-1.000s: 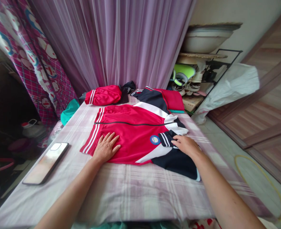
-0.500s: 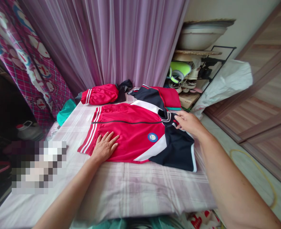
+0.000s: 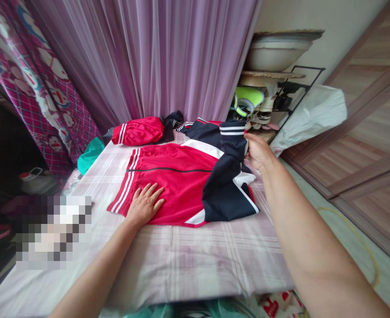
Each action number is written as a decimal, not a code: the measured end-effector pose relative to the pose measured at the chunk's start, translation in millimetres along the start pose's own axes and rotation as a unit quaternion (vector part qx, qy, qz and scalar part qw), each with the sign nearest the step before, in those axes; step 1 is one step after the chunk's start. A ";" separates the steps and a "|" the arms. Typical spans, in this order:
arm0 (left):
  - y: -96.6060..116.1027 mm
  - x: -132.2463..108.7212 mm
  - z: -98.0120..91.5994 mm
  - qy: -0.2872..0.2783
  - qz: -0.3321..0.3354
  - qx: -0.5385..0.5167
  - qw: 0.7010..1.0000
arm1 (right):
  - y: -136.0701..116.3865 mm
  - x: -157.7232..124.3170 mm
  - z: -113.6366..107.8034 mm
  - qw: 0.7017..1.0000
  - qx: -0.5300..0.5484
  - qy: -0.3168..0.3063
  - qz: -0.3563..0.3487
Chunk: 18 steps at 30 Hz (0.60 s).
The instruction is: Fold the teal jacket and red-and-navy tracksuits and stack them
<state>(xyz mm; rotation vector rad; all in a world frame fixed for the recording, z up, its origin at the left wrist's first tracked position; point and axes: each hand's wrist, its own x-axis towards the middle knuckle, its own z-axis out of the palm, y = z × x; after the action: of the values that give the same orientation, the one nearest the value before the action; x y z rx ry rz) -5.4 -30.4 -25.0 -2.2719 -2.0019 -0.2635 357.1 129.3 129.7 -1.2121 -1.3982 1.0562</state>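
Observation:
A red, navy and white track jacket (image 3: 171, 185) lies flat on a pink checked tablecloth (image 3: 188, 260), its zip running across the middle. My left hand (image 3: 145, 205) rests palm down on the red body with its fingers spread, holding nothing. My right hand (image 3: 259, 152) grips the navy sleeve (image 3: 223, 190) near its white-striped cuff (image 3: 232, 132), and the sleeve lies folded across the jacket. The other sleeve, red with white stripes (image 3: 138, 131), lies at the far end of the table.
A teal cloth (image 3: 90, 155) sits at the table's far left edge, and a pixelated patch (image 3: 54, 232) covers part of the left side. Sheer purple curtains (image 3: 181, 57) hang behind the table. To the right stand a shoe rack (image 3: 261, 104) and a white plastic bag (image 3: 309, 119).
My right hand has taken the navy sleeve by the cuff and drawn it away from me, folding it over the jacket. My left hand has stayed in place.

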 end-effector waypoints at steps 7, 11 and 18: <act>0.8 0.1 -0.7 -0.002 0.004 0.003 1.000 | -11.9 -47.4 -70.9 0.947 -0.155 -0.240 0.149; 0.4 0.1 0.4 0.006 0.003 0.001 1.000 | 12.3 -43.3 -73.4 0.915 -0.237 -0.278 0.172; 0.4 -0.3 0.7 0.008 -0.006 0.002 1.000 | 64.3 -30.4 -22.8 0.875 -0.392 -0.280 0.057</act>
<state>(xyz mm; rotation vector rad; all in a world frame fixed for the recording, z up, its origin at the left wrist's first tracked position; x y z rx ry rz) -5.0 -30.6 -25.7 -2.2493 -2.0059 -0.2791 390.4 107.7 66.5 -1.6396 -2.3837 0.9836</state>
